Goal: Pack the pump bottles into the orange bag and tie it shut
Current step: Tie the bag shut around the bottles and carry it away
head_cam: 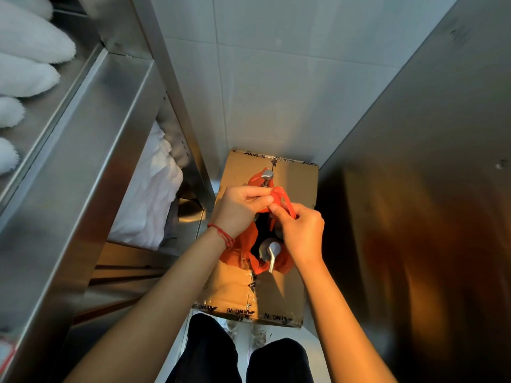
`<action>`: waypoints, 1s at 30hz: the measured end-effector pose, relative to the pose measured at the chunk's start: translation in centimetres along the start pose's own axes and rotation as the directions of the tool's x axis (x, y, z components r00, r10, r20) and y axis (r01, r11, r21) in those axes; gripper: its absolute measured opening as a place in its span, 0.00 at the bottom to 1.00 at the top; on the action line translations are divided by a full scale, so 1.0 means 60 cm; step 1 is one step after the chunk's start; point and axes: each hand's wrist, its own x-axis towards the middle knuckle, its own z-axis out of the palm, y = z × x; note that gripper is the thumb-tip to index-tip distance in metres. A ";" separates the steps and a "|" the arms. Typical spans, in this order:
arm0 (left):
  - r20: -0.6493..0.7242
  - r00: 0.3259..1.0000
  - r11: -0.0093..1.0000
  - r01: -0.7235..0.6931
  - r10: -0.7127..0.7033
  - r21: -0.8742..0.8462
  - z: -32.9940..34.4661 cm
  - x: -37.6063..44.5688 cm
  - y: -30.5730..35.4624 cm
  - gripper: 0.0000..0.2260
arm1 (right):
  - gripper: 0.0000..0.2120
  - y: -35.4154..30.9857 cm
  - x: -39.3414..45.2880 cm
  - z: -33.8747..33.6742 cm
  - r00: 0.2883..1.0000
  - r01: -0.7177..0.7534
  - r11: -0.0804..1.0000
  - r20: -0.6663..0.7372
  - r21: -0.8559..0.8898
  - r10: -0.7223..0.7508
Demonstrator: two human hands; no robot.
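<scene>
An orange plastic bag (237,251) stands on a taped cardboard box (293,186). Dark pump bottles sit inside it. One silver pump head (272,252) sticks out at the near side and another pump head (267,175) rises at the far side. My left hand (240,207) pinches one orange bag handle (282,199) above the bag's mouth. My right hand (300,230) grips the twisted handle right beside it, fingertips touching those of the left. The bag's mouth gapes between the two pump heads.
A steel shelf unit (91,139) with white folded towels (30,64) stands on the left, more white linen (149,200) lower down. A steel panel (420,189) closes the right side, a tiled wall (276,78) the back. My knees (240,355) are below the box.
</scene>
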 end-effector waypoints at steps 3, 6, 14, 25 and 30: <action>-0.025 1.000 0.999 -0.008 0.007 -0.045 0.001 0.002 0.002 0.13 | 0.07 -0.001 -0.003 -0.001 0.998 0.057 0.997 -0.008 -0.044 -0.057; -0.054 0.999 0.996 -0.002 -0.003 -0.091 0.009 0.001 0.006 0.14 | 0.06 -0.004 -0.003 -0.004 0.988 0.149 0.983 -0.025 -0.112 -0.152; -0.067 0.993 0.973 0.077 -0.093 -0.217 0.026 -0.007 0.021 0.11 | 0.08 -0.011 0.005 -0.007 0.963 0.257 0.926 -0.003 -0.278 -0.269; -0.164 0.986 0.990 0.004 -0.027 -0.139 0.040 -0.004 0.011 0.05 | 0.09 -0.005 0.005 -0.007 0.922 0.370 0.799 0.084 -0.473 -0.377; -0.160 0.967 0.946 0.144 -0.196 -0.290 0.042 0.005 0.007 0.11 | 0.09 -0.005 0.006 -0.014 0.926 0.372 0.832 0.107 -0.411 -0.362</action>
